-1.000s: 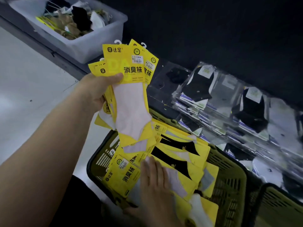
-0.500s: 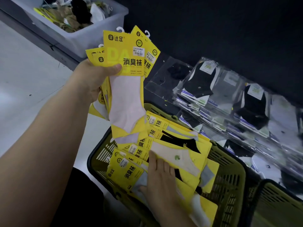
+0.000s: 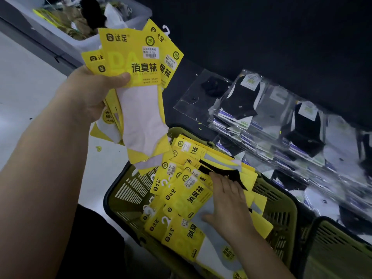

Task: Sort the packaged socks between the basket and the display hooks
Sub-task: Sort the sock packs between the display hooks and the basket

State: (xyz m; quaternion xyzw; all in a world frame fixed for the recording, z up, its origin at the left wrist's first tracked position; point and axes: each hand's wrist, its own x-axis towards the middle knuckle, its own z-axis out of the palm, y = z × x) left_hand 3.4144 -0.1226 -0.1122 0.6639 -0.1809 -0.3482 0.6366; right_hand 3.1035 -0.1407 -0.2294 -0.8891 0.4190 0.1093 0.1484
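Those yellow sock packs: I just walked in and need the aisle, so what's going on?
A person is sorting stock. The left hand grips a fanned bunch of yellow sock packs above the olive basket. The right hand lies flat on the packs piled in the basket. Clear-bagged socks are displayed beside it.

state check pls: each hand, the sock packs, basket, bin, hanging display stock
left hand: raised, gripping a fan of packs
held sock packs: yellow cards fanned, light sock in front
right hand: flat, fingers spread on basket packs
basket packs: loose overlapping pile
basket: green, on floor, filled with packs
grey bin: open, holds loose socks
clear-bagged socks: overlapping rows on the dark display
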